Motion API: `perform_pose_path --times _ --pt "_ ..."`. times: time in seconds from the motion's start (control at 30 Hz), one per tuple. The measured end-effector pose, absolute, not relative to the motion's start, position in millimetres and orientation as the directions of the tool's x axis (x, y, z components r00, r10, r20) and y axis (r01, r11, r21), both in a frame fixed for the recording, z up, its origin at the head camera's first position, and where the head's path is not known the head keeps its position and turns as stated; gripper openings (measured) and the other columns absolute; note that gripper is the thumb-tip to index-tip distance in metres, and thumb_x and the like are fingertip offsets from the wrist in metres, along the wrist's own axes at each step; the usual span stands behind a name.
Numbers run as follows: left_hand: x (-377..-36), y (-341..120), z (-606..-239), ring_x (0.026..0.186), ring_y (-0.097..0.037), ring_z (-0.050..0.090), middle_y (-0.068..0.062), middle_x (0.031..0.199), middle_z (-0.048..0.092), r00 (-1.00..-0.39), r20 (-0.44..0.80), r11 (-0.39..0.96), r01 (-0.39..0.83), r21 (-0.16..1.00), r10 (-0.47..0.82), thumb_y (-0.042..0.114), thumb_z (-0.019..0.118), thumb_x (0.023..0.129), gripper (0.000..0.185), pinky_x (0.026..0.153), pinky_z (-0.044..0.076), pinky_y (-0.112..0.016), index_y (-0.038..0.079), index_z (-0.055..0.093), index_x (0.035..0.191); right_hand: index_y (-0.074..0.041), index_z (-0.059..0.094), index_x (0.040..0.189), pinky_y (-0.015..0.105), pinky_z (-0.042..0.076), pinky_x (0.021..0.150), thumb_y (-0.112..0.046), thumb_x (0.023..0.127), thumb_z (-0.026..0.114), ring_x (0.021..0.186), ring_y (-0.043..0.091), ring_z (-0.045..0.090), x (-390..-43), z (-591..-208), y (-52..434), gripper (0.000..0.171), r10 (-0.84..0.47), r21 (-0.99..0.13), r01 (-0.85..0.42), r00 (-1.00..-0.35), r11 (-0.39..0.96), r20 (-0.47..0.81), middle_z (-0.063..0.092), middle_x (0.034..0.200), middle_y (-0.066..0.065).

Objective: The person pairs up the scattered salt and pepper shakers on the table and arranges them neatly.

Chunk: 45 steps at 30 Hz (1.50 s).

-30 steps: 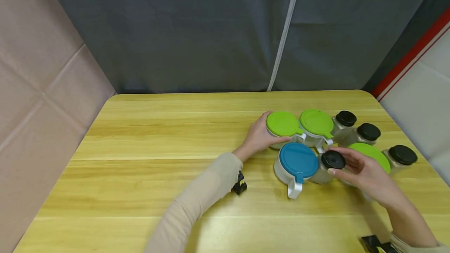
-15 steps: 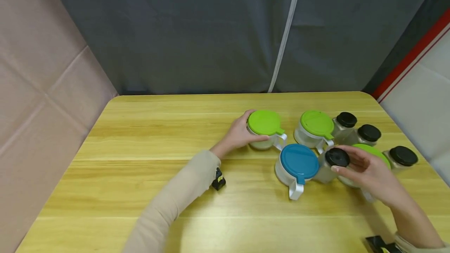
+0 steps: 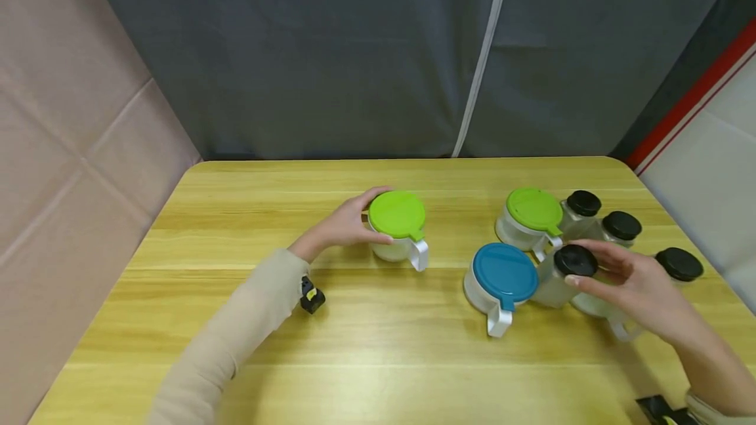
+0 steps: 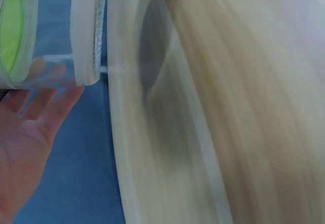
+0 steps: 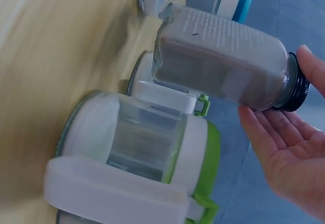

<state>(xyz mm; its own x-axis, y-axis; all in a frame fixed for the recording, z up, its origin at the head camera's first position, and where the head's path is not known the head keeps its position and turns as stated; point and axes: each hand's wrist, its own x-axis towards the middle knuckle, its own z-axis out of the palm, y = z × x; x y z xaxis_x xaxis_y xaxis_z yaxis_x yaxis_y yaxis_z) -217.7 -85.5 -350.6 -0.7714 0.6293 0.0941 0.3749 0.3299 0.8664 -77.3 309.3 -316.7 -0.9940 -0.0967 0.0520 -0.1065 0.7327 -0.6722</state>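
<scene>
One green-lidded jar (image 3: 397, 228) has slid well left of the cluster since a second ago, our left hand (image 3: 341, 225) curled around its side. Our right hand (image 3: 634, 284) pinches the black-capped bottle (image 3: 561, 274) (just beside the blue-lidded jar (image 3: 502, 281)), now tilted.

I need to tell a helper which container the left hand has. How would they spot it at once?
On the wooden table, look left of the cluster of jars at the right side. The green-lidded container stands alone near the middle, the left hand holding its side. The other green-lidded container sits among the black-capped jars.
</scene>
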Motion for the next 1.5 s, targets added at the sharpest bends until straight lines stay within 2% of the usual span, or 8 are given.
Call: perform_pose_path --times 0.17,0.47,0.73,0.83,1.07,1.13,1.3,1.5 --pt "-210 -117 -342 0.111 -0.024 0.043 -0.012 0.127 0.041 -0.756 0.077 0.324 0.368 0.871 0.65 0.007 0.077 0.067 0.084 0.085 0.041 -0.037 0.006 0.028 0.136 -0.004 0.047 0.122 0.008 0.039 0.062 -0.028 0.078 0.068 0.085 -0.017 0.039 -78 -309 314 0.055 -0.068 -0.633 -0.086 -0.996 0.769 0.052 0.048 0.115 0.014" --pt "-201 -165 -331 0.109 -0.022 0.045 -0.008 0.125 0.043 -0.768 0.1 0.338 0.39 0.856 0.633 0.014 0.078 0.067 0.083 0.084 0.042 -0.037 0.01 0.032 0.135 -0.001 0.045 0.123 0.009 0.042 0.058 -0.025 0.079 0.067 0.081 -0.018 0.04 -82 -294 323 0.055 -0.043 -0.627 -0.077 -0.997 0.775 0.071 0.046 0.114 0.017" --pt "-201 -202 -315 0.106 -0.023 0.045 -0.01 0.123 0.043 -0.785 0.1 0.374 0.398 0.837 0.612 0.008 0.077 0.068 0.081 0.083 0.042 -0.038 0.007 0.031 0.135 -0.001 0.044 0.123 0.011 0.044 0.057 -0.02 0.081 0.065 0.081 -0.016 0.046 -92 -271 325 0.051 -0.048 -0.664 -0.097 -0.995 0.742 0.091 0.047 0.103 -0.014" --pt "-201 -214 -307 0.105 -0.022 0.045 -0.009 0.123 0.043 -0.794 0.096 0.39 0.395 0.832 0.601 0.006 0.076 0.068 0.081 0.083 0.042 -0.036 0.007 0.03 0.135 -0.003 0.045 0.122 0.011 0.043 0.057 -0.021 0.08 0.066 0.08 -0.016 0.047 -98 -261 324 0.05 -0.034 -0.646 -0.091 -0.994 0.758 0.1 0.048 0.097 -0.02" --pt "-196 -235 -293 0.104 -0.018 0.044 -0.009 0.122 0.042 -0.823 0.067 0.443 0.37 0.816 0.564 0.004 0.073 0.071 0.078 0.082 0.042 -0.027 0.006 0.029 0.135 -0.005 0.045 0.123 0.007 0.038 0.056 -0.025 0.08 0.066 0.075 -0.018 0.044 -113 -239 320 0.052 -0.032 -0.588 -0.106 -0.99 0.802 0.135 0.048 0.099 -0.013" --pt "-195 -240 -290 0.103 -0.017 0.045 -0.01 0.122 0.042 -0.827 0.064 0.451 0.368 0.813 0.559 0.003 0.073 0.071 0.077 0.081 0.042 -0.026 0.005 0.029 0.135 -0.008 0.046 0.122 0.006 0.036 0.058 -0.028 0.079 0.067 0.075 -0.015 0.046 -118 -233 316 0.052 -0.032 -0.58 -0.107 -0.99 0.808 0.139 0.049 0.096 -0.017" --pt "-198 -251 -287 0.101 -0.013 0.046 -0.01 0.121 0.042 -0.829 0.064 0.421 0.347 0.838 0.556 -0.002 0.07 0.072 0.075 0.078 0.044 -0.023 0.001 0.028 0.134 -0.015 0.05 0.121 0.009 0.038 0.06 -0.035 0.078 0.066 0.078 -0.007 0.051 -133 -216 295 0.05 -0.06 -0.583 -0.123 -0.99 0.803 0.126 0.055 0.101 -0.008" --pt "-202 -261 -291 0.101 -0.012 0.047 -0.01 0.121 0.041 -0.832 0.068 0.376 0.321 0.869 0.551 -0.005 0.068 0.073 0.075 0.076 0.046 -0.023 0.0 0.025 0.135 -0.015 0.053 0.119 0.014 0.045 0.063 -0.028 0.079 0.066 0.081 0.007 0.058 -145 -205 267 0.043 -0.178 -0.664 -0.219 -0.975 0.715 0.131 0.061 0.1 -0.002"
